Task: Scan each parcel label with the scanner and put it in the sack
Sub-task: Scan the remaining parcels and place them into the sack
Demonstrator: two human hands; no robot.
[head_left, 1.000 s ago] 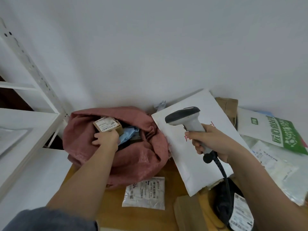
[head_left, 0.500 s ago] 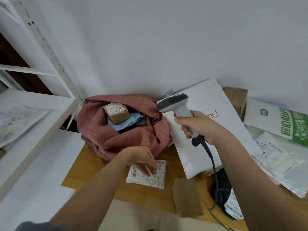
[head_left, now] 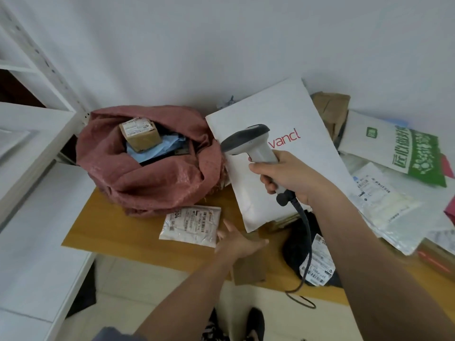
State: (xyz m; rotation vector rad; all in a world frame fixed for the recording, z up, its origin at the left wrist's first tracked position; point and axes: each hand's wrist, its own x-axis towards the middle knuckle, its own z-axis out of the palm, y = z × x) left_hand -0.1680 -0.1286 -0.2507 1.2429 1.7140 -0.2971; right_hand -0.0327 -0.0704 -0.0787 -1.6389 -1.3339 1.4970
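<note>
Right hand (head_left: 290, 178) grips the scanner (head_left: 248, 143) above the table (head_left: 118, 232); left hand (head_left: 236, 239), fingers spread, holds nothing beside the pouch (head_left: 192, 225). Judging by the sack (head_left: 152, 178), a box (head_left: 140, 134) is already in. Pouch, white mailer (head_left: 283, 168), black parcel (head_left: 295, 252) and the right-hand pile remain.
</note>
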